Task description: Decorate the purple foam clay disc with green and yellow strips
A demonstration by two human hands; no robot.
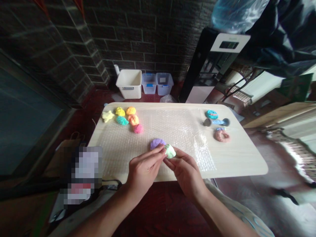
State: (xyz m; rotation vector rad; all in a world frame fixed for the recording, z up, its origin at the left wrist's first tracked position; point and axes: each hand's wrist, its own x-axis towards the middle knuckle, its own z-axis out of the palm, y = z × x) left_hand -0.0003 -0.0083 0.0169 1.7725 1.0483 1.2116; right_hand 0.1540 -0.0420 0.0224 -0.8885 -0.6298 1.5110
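Observation:
A lump of pale green modelling clay (170,151) is pinched between my two hands above the near part of the table. My left hand (146,164) has its fingers pressed together on the clay's left side. From the right, my right hand (184,168) grips the same lump, thumb and fingers closed on it. Just behind, a purple clay lump (157,143) lies on the bubble wrap (170,121), partly covered by my left fingers. Several yellow, orange, teal and pink clay lumps (133,119) sit toward the far left.
On the table's (243,154) right side are a blue clay piece (211,114), a dumbbell-shaped piece (217,122) and a pinkish-brown ring (222,135). Beyond the far edge stand a white basket (128,89), clear bins (165,86) and a water dispenser (199,79).

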